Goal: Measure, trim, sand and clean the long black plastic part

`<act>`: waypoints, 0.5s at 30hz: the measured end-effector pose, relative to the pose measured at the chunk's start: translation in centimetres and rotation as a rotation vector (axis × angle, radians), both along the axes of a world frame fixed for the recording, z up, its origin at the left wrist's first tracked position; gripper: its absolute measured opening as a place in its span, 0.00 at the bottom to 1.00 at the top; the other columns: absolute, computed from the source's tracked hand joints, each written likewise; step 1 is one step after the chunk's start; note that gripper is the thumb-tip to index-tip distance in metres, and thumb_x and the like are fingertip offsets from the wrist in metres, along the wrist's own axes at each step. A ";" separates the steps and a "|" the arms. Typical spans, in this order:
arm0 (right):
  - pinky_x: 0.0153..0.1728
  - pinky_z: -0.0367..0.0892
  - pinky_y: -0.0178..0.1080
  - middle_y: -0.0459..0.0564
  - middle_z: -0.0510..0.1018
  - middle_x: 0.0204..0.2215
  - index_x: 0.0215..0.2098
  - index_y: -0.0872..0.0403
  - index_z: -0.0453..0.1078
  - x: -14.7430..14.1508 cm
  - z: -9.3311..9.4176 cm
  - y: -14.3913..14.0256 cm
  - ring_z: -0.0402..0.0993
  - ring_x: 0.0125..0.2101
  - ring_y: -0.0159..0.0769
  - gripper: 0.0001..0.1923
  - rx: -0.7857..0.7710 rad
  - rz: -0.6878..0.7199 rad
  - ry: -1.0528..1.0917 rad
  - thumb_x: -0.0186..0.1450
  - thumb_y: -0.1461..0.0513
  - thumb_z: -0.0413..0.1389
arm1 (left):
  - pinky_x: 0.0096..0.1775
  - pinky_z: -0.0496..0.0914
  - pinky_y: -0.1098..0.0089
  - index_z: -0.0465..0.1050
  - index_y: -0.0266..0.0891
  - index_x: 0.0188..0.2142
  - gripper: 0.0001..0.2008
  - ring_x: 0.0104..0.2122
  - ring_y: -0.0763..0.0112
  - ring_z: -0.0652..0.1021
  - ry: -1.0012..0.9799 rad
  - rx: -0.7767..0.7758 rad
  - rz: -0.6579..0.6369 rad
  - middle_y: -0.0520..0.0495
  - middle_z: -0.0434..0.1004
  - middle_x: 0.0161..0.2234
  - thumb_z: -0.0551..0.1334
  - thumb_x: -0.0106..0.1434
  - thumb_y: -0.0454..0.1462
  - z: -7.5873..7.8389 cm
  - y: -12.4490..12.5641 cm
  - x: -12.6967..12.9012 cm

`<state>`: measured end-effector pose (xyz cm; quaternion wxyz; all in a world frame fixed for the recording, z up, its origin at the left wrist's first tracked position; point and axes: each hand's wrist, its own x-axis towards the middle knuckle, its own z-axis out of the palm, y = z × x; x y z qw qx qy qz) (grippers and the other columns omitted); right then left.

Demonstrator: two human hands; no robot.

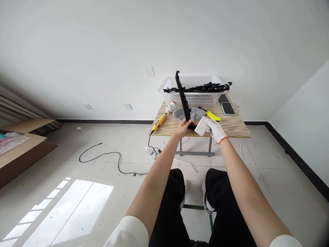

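My bare left hand grips the lower end of a long black plastic strip, which stands tilted over the table with its top leaning left. On my right hand is a white knit glove with an orange cuff. Its fingers are closed on a flat white rectangular block, held close to the strip's lower end; whether the two touch I cannot tell. Behind the strip lies a grey speckled cloth. A yellow-handled tool rests just beyond my right hand.
A white plastic basket holding several black strips stands at the back of the wooden table. A yellow corded tool lies at left, near a crumpled white glove. A phone lies at right. Cords trail across the floor.
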<state>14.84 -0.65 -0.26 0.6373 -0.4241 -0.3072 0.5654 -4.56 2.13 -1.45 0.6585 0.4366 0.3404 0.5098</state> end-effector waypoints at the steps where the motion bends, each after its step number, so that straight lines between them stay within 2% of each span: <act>1: 0.16 0.63 0.25 0.37 0.65 0.18 0.31 0.53 0.67 0.0 0.0 0.0 0.60 0.17 0.21 0.20 -0.003 -0.004 0.004 0.51 0.56 0.72 | 0.48 0.76 0.56 0.70 0.39 0.38 0.12 0.43 0.62 0.80 0.012 0.007 0.007 0.46 0.80 0.39 0.68 0.62 0.42 -0.1 0.0 0.1; 6: 0.17 0.67 0.27 0.38 0.66 0.19 0.30 0.53 0.65 -0.1 0.1 0.1 0.63 0.17 0.22 0.20 -0.015 -0.053 0.026 0.52 0.55 0.71 | 0.47 0.77 0.55 0.72 0.37 0.36 0.12 0.42 0.60 0.80 0.092 0.038 0.052 0.45 0.80 0.36 0.68 0.62 0.44 -0.4 0.3 0.4; 10: 0.14 0.63 0.26 0.38 0.65 0.19 0.30 0.52 0.64 -0.3 0.1 0.2 0.60 0.16 0.21 0.20 -0.015 -0.108 0.038 0.54 0.54 0.70 | 0.45 0.78 0.55 0.72 0.37 0.36 0.12 0.41 0.59 0.80 0.137 0.083 0.092 0.46 0.80 0.35 0.66 0.63 0.44 -0.4 0.1 0.7; 15: 0.13 0.62 0.25 0.39 0.67 0.19 0.29 0.53 0.65 -0.3 0.1 0.1 0.64 0.17 0.23 0.20 -0.049 -0.135 0.032 0.52 0.55 0.71 | 0.40 0.79 0.54 0.72 0.37 0.35 0.14 0.37 0.58 0.80 0.179 0.125 0.115 0.44 0.79 0.35 0.66 0.64 0.46 -0.2 -0.6 1.0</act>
